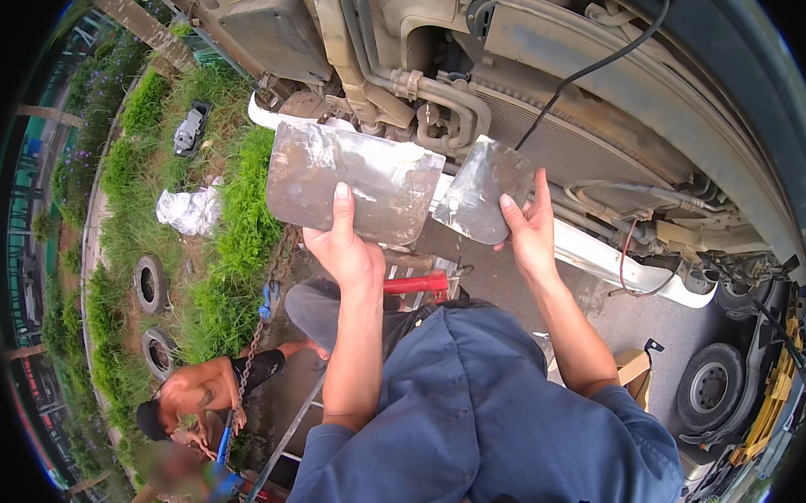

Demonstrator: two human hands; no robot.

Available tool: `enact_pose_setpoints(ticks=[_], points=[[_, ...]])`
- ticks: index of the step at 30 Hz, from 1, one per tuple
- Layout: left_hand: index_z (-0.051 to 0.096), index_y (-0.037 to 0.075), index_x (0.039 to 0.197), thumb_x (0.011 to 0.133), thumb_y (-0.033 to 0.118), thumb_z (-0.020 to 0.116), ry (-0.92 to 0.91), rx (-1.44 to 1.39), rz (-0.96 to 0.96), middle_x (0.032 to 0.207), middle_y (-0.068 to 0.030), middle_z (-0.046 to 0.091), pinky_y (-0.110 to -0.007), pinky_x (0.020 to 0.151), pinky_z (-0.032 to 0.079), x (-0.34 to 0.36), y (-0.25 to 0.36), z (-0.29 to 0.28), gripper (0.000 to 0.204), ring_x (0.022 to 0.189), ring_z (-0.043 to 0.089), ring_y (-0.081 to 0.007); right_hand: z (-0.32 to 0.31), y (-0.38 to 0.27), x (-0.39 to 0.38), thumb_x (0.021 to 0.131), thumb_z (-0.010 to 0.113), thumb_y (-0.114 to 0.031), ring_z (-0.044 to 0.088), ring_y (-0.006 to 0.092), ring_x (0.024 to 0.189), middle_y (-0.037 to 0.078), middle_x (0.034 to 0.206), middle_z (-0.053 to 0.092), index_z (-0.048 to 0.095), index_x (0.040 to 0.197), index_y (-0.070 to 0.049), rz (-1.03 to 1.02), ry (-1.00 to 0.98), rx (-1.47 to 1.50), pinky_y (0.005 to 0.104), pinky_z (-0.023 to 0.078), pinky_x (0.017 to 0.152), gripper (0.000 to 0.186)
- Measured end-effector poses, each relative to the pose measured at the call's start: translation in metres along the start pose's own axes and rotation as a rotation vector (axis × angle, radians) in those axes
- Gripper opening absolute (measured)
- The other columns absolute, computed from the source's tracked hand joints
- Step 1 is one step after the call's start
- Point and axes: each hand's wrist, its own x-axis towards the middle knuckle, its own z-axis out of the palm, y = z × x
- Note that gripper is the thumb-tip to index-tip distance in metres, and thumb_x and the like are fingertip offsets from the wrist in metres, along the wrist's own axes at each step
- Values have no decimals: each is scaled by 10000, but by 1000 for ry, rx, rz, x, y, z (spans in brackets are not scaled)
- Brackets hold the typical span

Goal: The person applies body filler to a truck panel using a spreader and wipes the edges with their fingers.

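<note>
My left hand (349, 255) grips a wide grey metal plate (361, 173) by its lower edge, thumb on the face and fingers hidden behind. This plate has rounded corners and pale, whitish smears along its upper part. A smaller grey metal plate (479, 187), tapered and also smeared pale at the top, is pinched in my right hand (534, 230), with the index finger pointing up past its side. The two plates are held side by side at chest height, their near edges almost meeting. Behind them is the opened front of a vehicle, with its radiator (565, 137).
A white bar (592, 255) crosses the vehicle front; a black cable (600, 58) hangs there. Below me are a ladder (287, 444) and a red cylindrical tool (420, 283). A chain (253, 348) hangs at left, near a crouching person (203, 391). Tyres (151, 284) lie on grass.
</note>
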Motion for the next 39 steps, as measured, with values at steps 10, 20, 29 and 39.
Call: enact_pose_setpoints(ticks=[10, 20, 29, 39], points=[[513, -2, 1265, 933, 68, 621, 26, -8, 83, 1248, -123, 587, -393, 942, 507, -16, 3, 1, 356, 1075, 598, -203, 15, -24, -14, 961, 560, -47, 636, 111, 925, 96, 1049, 674, 490, 1185, 6, -262, -213, 351, 264, 516, 827, 240], [510, 6, 1275, 935, 42, 607, -23, -26, 139, 1260, -129, 584, -407, 958, 496, -41, 8, 2, 355, 1080, 597, -215, 23, -15, -15, 942, 562, -16, 661, 113, 861, 94, 1000, 695, 541, 1182, 33, -138, -250, 355, 262, 539, 767, 246], [592, -34, 1168, 907, 15, 638, -58, 102, 348, 1191, -118, 625, -345, 935, 477, -56, -1, 2, 269, 1040, 595, -172, 31, -12, -12, 929, 594, -40, 643, 70, 754, 54, 927, 703, 576, 1143, 15, -75, -301, 275, 213, 503, 624, 222], [560, -45, 1187, 997, 168, 543, -68, 253, 208, 1179, -131, 610, -334, 882, 497, -52, 11, -13, 287, 1000, 610, -171, 42, -29, -13, 933, 601, -56, 683, 144, 849, 123, 987, 698, 572, 1110, 37, -125, -382, 438, 277, 575, 720, 202]])
